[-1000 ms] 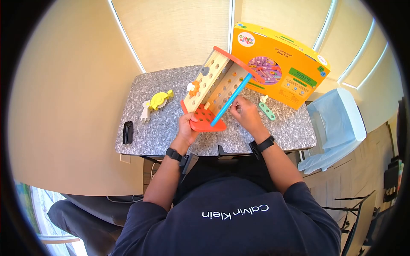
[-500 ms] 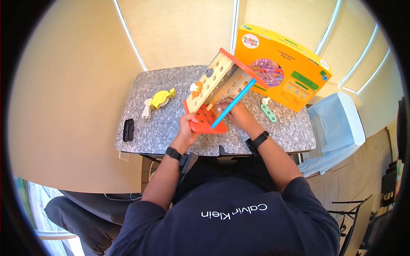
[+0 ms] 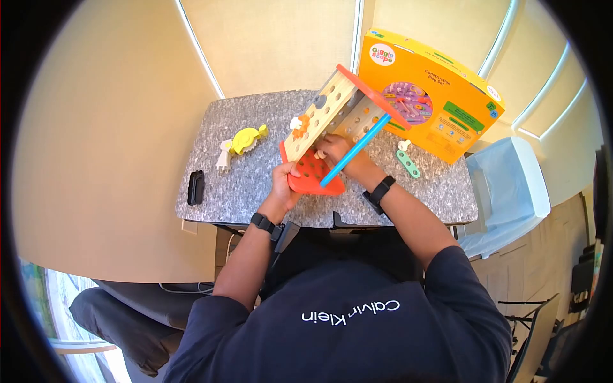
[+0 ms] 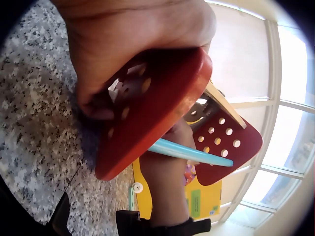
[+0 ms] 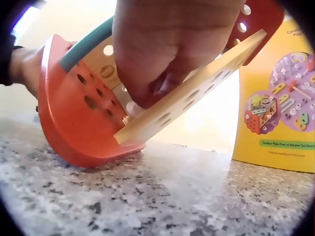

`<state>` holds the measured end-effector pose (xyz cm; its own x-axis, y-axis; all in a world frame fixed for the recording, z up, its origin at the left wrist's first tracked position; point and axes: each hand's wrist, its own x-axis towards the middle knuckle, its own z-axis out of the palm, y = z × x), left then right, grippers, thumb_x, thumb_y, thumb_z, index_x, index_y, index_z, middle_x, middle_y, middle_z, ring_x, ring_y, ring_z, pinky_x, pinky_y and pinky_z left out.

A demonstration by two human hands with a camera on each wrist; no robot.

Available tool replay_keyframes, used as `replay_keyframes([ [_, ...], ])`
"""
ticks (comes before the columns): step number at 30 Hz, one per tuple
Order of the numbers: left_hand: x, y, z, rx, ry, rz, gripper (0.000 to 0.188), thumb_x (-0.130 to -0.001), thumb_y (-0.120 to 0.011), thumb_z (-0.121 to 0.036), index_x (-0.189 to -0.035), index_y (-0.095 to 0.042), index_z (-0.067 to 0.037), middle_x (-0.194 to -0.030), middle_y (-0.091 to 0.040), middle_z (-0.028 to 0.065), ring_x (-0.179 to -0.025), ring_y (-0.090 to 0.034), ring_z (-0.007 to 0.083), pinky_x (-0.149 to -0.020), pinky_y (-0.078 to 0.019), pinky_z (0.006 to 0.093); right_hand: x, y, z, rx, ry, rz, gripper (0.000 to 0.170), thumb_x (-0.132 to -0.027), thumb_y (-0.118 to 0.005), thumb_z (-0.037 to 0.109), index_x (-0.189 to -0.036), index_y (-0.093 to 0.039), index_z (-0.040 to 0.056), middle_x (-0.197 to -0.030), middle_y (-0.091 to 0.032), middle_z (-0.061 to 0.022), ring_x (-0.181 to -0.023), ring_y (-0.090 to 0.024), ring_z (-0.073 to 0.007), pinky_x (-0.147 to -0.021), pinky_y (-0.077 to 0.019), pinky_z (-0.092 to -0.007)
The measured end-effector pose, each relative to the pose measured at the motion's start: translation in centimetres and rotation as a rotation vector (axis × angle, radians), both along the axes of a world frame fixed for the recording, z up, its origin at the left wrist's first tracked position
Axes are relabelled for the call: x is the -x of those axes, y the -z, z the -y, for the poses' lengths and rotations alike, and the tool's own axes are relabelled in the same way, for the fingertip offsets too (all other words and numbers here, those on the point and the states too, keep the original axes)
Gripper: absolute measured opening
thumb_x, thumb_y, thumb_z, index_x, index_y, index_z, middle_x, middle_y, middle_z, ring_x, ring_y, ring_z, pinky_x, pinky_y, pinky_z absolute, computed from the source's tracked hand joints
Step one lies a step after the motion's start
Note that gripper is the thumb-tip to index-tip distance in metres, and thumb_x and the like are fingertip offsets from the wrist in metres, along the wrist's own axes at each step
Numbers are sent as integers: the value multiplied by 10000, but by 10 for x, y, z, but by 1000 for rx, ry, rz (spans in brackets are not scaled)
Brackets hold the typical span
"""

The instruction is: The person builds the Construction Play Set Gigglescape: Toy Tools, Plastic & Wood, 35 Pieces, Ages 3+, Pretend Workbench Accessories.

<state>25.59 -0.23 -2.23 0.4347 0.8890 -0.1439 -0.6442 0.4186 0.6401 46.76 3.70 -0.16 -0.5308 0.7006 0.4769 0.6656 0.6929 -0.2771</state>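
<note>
A wooden toy toolbox (image 3: 329, 110) with red end panels is held tilted over the table. My left hand (image 3: 283, 185) grips its near red end panel (image 4: 167, 123), thumb on the inner face. Under the blue rod handle (image 3: 357, 150), my right hand (image 3: 352, 165) reaches inside the box. Its curled fingers pinch a small white piece (image 5: 132, 108) beside a wooden threaded peg end (image 5: 125, 119), close against the perforated side panel (image 5: 192, 93). An orange gear (image 3: 304, 122) with a white cap and a dark grey round piece (image 3: 320, 101) sit on that panel's outer side.
On the speckled table (image 3: 249, 198) lie a yellow toy piece with a toothed edge (image 3: 246, 140), a white piece (image 3: 224, 156), a black holder (image 3: 196, 187) and a green perforated strip (image 3: 407, 165). An orange-yellow box (image 3: 460, 137) stands behind; a blue-lined bin (image 3: 511, 179) is at right.
My right hand has moved from outside the blue rod to inside the toolbox, reaching the wooden peg end. The left hand keeps its grip on the red panel.
</note>
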Motion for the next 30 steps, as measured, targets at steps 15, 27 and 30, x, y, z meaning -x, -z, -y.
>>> replay_keyframes([
  [15,3,7,-2,-9,12,4,656,-739,-504,-115,-1372,-505,56,-1312,-629,180,-1187,-621,331,-1072,-480,460,-3,-4,-2,31,-56,-92,186,-812,-662,-4,-994,-700,-11,-948,-703,-193,-949,-686,-383,-853,-570,-435],
  [27,3,8,-3,-3,26,-1,684,-727,-512,-112,-1394,-495,42,-1342,-619,173,-1216,-610,330,-1077,-477,460,8,6,-10,-106,144,6,81,-872,-716,98,-881,-734,19,-891,-697,-190,-861,-665,-383,-787,-557,-457],
  [30,3,6,-2,-12,23,13,686,-724,-513,-113,-1394,-499,37,-1338,-621,172,-1210,-612,333,-1074,-479,461,9,6,-8,-95,142,-34,119,-878,-715,113,-888,-731,-4,-886,-688,-200,-867,-665,-389,-793,-555,-468],
])
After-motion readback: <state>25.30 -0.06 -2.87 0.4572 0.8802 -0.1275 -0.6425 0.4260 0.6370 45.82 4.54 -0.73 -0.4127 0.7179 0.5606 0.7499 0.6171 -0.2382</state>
